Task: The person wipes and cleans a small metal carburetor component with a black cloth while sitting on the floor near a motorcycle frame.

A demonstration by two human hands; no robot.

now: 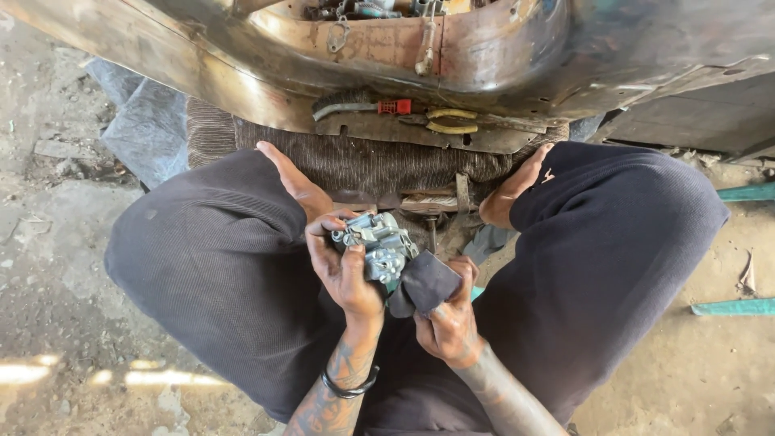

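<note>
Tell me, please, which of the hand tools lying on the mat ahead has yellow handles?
The pliers, lying right of the other tool, whose grip is red and whose shaft is grey. Both lie beyond the hands, untouched.

A small silvery metal carburettor point(378, 245), cast with many ports, screws and fittings, sits tilted above the lap between the two bent knees. A dark cloth point(426, 284), bunched into a wad, presses against its lower right side, touching the metal and covering part of it.
</note>
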